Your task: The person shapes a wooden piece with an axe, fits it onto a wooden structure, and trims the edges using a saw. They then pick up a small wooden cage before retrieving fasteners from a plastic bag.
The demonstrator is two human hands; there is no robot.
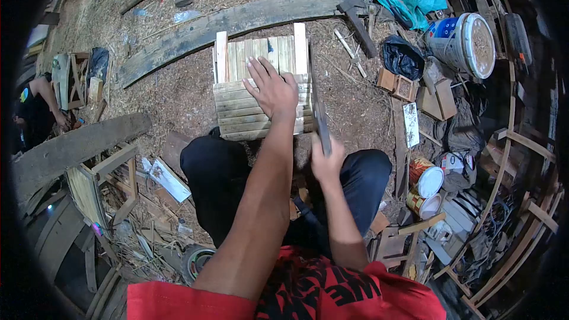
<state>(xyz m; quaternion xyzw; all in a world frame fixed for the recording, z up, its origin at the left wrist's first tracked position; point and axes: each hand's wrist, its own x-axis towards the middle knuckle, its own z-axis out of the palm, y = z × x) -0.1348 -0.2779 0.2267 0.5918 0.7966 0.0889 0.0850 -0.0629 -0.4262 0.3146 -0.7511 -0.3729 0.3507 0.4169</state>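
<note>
Left grip: open, fingers spread flat on the pale slatted wooden panel
Right grip: closed round a long dark blade at the panel's right edge
Panel: on straw-strewn ground, just beyond the knees

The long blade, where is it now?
Head view, right of centre: the right hand holds the blade along the right edge of the slatted panel, near the left hand.

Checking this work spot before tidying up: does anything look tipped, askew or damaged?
The white bucket at upper right lies on its side. On the slatted wooden panel under the left hand, two slats stick out beyond the rest.
</note>
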